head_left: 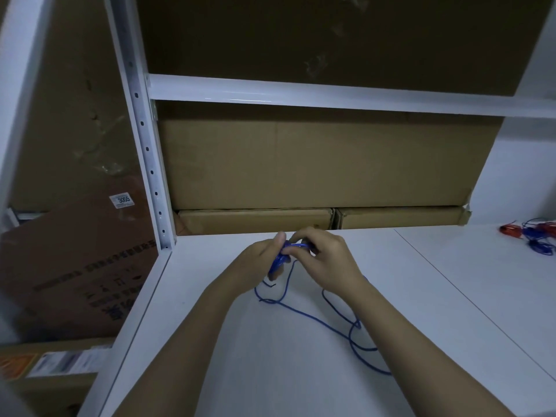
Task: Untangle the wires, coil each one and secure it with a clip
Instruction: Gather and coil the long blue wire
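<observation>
Both hands are meeting over the far middle of the bench (301, 371): the left hand (258, 263) is gripping a small coil of blue wire (278, 261), and the right hand (325, 257) fingers are pinching its top. The loose tail (crossing itself nearer on the bench) is risking a snag or knot if pulled in quickly, loosening the coil.

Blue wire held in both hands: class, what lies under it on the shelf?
Under the coil of blue wire the rest of it trails loose across the white shelf. The forearms cover part of that slack.
</observation>
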A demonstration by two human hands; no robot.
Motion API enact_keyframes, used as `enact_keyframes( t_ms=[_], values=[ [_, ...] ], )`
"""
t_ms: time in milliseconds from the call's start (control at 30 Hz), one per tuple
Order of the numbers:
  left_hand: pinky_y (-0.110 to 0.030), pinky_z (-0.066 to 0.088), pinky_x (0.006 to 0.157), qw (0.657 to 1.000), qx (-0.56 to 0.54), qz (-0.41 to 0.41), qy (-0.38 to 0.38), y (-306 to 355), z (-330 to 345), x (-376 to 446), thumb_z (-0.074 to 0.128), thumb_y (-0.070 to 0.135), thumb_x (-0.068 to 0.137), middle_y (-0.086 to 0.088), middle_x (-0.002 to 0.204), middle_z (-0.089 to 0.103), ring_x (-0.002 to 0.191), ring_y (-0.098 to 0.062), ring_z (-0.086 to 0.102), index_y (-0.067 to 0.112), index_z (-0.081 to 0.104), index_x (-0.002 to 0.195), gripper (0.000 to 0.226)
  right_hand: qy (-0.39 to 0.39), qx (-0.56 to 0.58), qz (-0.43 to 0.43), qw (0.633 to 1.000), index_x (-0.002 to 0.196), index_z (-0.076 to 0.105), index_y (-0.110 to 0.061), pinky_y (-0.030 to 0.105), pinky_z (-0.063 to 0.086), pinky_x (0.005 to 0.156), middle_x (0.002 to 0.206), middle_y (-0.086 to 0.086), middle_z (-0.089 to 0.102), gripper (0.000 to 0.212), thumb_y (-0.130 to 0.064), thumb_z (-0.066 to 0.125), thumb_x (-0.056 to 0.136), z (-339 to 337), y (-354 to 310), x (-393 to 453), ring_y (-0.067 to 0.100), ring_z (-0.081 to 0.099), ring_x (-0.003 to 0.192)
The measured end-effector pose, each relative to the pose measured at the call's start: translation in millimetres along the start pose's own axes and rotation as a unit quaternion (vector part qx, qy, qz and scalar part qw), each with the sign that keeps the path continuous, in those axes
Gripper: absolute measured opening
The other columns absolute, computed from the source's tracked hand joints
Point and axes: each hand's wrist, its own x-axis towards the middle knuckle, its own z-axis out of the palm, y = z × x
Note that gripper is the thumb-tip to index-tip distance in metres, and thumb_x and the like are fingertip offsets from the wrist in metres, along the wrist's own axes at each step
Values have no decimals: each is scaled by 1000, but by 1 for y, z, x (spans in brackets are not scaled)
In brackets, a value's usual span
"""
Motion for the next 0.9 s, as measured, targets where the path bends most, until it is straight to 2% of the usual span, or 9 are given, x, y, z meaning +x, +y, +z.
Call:
enact_keyframes(
  t_ms=[100, 200, 300, 400, 533, 600, 700, 833, 900],
  values=[
    [-22, 37, 53, 993, -112, -20, -24, 5, -1, -2, 15, 50, 101, 0, 47, 49, 45, -11, 44, 11, 60, 69, 67, -8, 134, 105, 985, 92, 56, -34, 22, 42, 63, 60, -11, 55, 22, -19, 70, 86, 2, -3, -1, 8, 52, 61],
    [-18, 32, 44, 990, -139, -26, -18, 9, 0, -6, 16, 51, 101, 1, 41, 39, 38, -10, 34, 9, 56, 65, 68, -38, 192, 102, 975, 106, 60, -34, 38, 51, 73, 81, -10, 53, 19, -21, 62, 92, 8, -7, -5, 21, 62, 74],
    [-23, 26, 45, 985, -169, -37, 5, 9, 3, -10, 18, 57, 98, 1, 39, 33, 38, -13, 26, 11, 54, 59, 70, -71, 187, 97, 975, 117, 59, -33, 25, 48, 83, 108, -6, 44, 21, -33, 47, 99, 14, -11, -7, 10, 58, 85],
    [-27, 24, 49, 973, -218, -68, 35, 10, 4, -11, 20, 55, 100, 0, 38, 31, 38, -13, 25, 11, 50, 53, 71, -69, 92, 83, 990, 96, 55, -27, 12, 35, 82, 94, -15, 50, 38, -49, 25, 97, 23, -18, -10, 0, 44, 95],
    [-28, 35, 58, 977, -188, -89, 53, 16, 8, -12, 22, 46, 103, 0, 39, 39, 39, -13, 37, 19, 48, 38, 75, -48, 83, 107, 990, 82, 43, -28, 21, 42, 68, 74, -11, 59, 35, -50, 21, 97, 32, -19, -13, 5, 53, 76],
    [-28, 39, 64, 985, -116, -79, 104, 16, 10, -9, 23, 44, 103, 0, 46, 51, 48, -13, 47, 15, 52, 46, 71, -53, 109, 136, 983, 83, 44, -21, 28, 43, 62, 67, -5, 61, 33, -43, 26, 100, 31, -17, -15, 12, 54, 64],
    [-28, 42, 70, 983, -59, -22, 172, 11, 10, -7, 28, 39, 103, 1, 67, 58, 68, -16, 54, 11, 57, 74, 50, -12, 76, 179, 981, 82, 45, -18, 25, 35, 56, 66, -4, 51, 34, -40, 29, 102, 25, -15, -17, 11, 45, 59],
    [-35, 46, 85, 996, 3, -1, 88, 14, 14, -16, 25, 49, 101, 0, 86, 59, 83, -19, 57, 16, 57, 96, 47, -10, 21, 218, 976, 84, 47, -18, 22, 33, 56, 66, -7, 48, 32, -37, 29, 103, 19, -10, -25, 8, 45, 61],
    [-36, 45, 87, 992, 70, 15, 109, 19, 27, -18, 26, 46, 101, 1, 92, 59, 86, -20, 56, 15, 57, 109, 44, -11, 17, 225, 974, 88, 52, -13, 27, 33, 58, 68, -4, 49, 37, -36, 28, 103, 13, -8, -27, 9, 46, 62]
  ],
)
